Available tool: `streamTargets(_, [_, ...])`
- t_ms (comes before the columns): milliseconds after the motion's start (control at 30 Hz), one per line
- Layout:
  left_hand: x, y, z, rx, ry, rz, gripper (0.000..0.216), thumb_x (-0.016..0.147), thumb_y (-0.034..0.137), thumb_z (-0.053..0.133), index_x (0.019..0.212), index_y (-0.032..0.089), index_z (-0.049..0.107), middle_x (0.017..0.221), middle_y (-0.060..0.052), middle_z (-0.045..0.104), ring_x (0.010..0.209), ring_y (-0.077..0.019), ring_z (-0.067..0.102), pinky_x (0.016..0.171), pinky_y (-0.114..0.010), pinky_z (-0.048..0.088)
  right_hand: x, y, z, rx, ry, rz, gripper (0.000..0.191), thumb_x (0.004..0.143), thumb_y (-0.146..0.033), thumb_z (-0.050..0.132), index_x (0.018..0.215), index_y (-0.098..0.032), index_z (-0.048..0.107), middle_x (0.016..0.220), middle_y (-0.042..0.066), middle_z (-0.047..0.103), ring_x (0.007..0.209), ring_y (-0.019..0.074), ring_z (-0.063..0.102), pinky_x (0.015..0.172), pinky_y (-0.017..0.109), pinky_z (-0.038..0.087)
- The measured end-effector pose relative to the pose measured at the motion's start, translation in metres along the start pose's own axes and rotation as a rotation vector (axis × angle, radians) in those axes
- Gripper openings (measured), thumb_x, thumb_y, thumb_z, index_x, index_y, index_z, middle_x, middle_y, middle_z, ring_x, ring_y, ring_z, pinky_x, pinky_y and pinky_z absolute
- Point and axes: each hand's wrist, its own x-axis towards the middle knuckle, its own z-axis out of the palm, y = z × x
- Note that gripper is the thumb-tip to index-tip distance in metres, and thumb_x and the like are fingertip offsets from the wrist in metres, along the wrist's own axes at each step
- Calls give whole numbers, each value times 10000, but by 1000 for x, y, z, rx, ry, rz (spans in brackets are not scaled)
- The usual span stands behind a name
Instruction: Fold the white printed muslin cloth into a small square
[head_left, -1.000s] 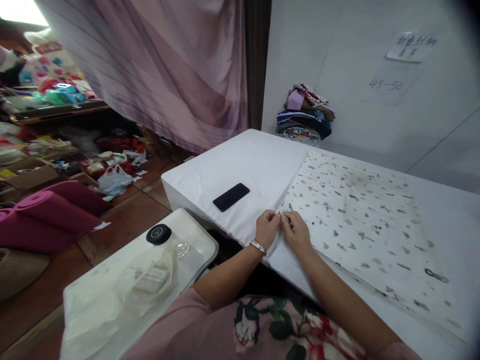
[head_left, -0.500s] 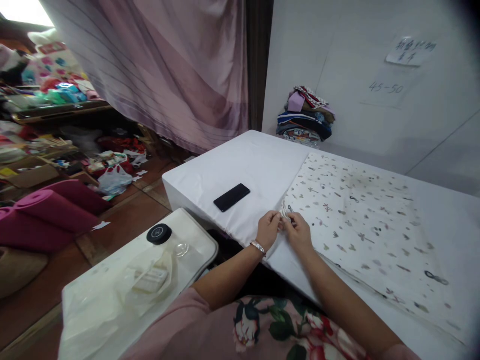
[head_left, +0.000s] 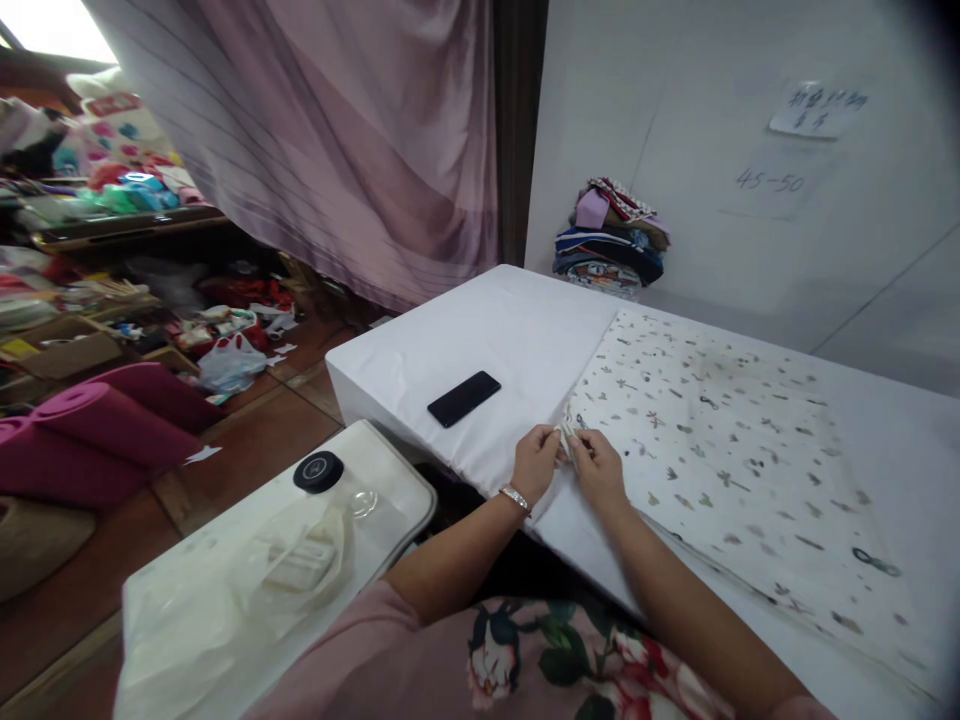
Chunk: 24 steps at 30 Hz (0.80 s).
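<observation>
pinching cloth [head_left: 720,450] corner w/ fingers [head_left: 553,443]

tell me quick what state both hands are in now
left hand: closed, pinching the corner of the printed cloth
right hand: closed, pinching the same corner

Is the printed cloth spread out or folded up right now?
Spread. The printed cloth lies flat over the white table; only its near corner is bunched between left hand and right hand.
</observation>
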Motion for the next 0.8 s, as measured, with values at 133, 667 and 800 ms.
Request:
streamTargets(133, [1, 1, -2, -30, 79, 0, 247, 796, 418, 535, 755, 176, 565, 560, 23, 578, 484, -102, 506, 501, -224, 420, -1, -3, -1, -49, 4, -87, 218, 884, -379, 467, 837, -205, 588, 804, 31, 602, 739, 167, 539, 653, 290, 440])
streamTargets(667, [-4, 7, -2, -54, 10, 8, 285, 761, 447, 602, 756, 164, 568, 601, 22, 572, 536, -100, 527, 498, -212, 418, -1, -2, -1, -75, -101, -150, 212, 908, -374, 457, 878, -215, 595, 856, 47, 612, 805, 187, 560, 730, 326, 454])
streamTargets(800, [-3, 5, -2, -59, 6, 7, 298, 763, 462, 602, 756, 167, 562, 604, 24, 569, 527, -96, 523, 500, -211, 416, -1, -4, -1, -53, -104, -143, 223, 904, -368, 460, 858, -209, 611, 848, 43, 618, 794, 184, 565, 721, 322, 454])
